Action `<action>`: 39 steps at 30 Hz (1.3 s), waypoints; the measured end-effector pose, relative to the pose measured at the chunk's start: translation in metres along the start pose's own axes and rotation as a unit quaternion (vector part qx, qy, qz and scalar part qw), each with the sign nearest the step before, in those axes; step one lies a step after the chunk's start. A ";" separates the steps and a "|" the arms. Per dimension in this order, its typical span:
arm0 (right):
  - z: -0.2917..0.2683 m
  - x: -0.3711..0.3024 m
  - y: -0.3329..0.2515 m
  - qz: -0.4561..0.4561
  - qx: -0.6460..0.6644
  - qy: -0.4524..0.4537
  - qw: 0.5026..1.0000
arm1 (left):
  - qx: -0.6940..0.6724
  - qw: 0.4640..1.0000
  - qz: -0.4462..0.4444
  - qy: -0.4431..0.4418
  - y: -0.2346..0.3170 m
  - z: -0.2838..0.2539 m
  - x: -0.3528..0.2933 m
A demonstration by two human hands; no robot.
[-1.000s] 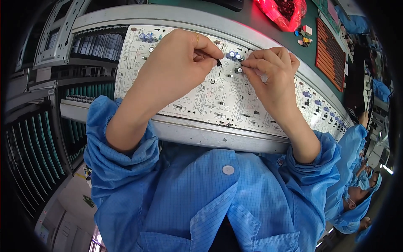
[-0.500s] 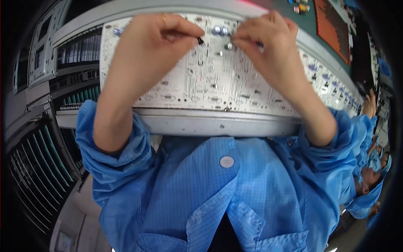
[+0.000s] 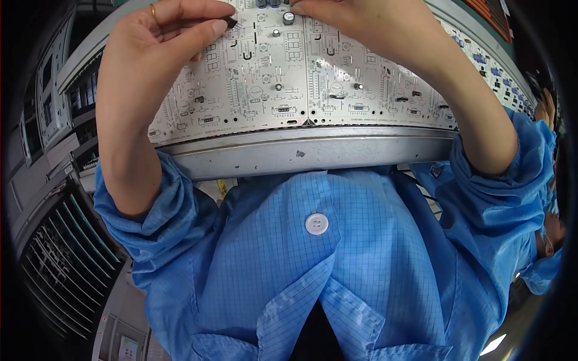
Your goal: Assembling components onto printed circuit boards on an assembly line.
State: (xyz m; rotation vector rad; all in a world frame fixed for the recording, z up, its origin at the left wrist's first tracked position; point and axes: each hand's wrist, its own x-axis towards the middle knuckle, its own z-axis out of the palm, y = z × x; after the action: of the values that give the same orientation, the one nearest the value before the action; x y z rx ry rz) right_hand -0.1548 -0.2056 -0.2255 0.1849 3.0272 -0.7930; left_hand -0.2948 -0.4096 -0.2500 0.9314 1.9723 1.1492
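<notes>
My left hand (image 3: 159,45) pinches a small black electronic component (image 3: 231,23) with thin metal legs between thumb and forefinger, held above the far left part of a white circuit board (image 3: 265,66). At the board's far edge my right hand (image 3: 355,24) is closed, its thumb tip beside an upright cylindrical capacitor (image 3: 288,18). Most of the right fingers are cut off by the top of the picture, so anything in them is hidden. A smaller capacitor (image 3: 276,33) stands nearby, and dark blue parts (image 3: 268,3) sit just beyond.
A metal rail (image 3: 313,153) runs along the board's near edge. More populated boards (image 3: 494,72) stretch away to the right. Racks with green-edged slots (image 3: 66,246) stand at the left. An orange tray (image 3: 481,9) is at the far right, and a blue-clad co-worker (image 3: 545,240) is beside me.
The view has shifted, so the board and both hands appear higher and the rail shows more fully. My left hand still pinches the black component; my right thumb stays beside the capacitor.
</notes>
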 end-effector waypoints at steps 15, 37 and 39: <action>0.022 -0.006 0.022 -0.183 -0.166 0.108 0.963 | -0.029 0.999 -0.037 0.017 0.017 0.009 0.001; -0.117 -0.007 0.222 -0.012 -0.181 0.227 0.957 | -0.091 0.994 -0.049 0.035 0.012 0.007 -0.007; -0.116 -0.012 0.237 -0.173 0.122 0.257 0.943 | -0.082 0.995 -0.046 0.029 0.016 0.008 -0.004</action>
State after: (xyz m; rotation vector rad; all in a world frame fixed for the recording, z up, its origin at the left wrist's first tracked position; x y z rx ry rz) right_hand -0.1129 0.0551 -0.2400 -0.1810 3.4912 -1.3375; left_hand -0.2825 -0.4040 -0.2381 0.7218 1.9121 1.2763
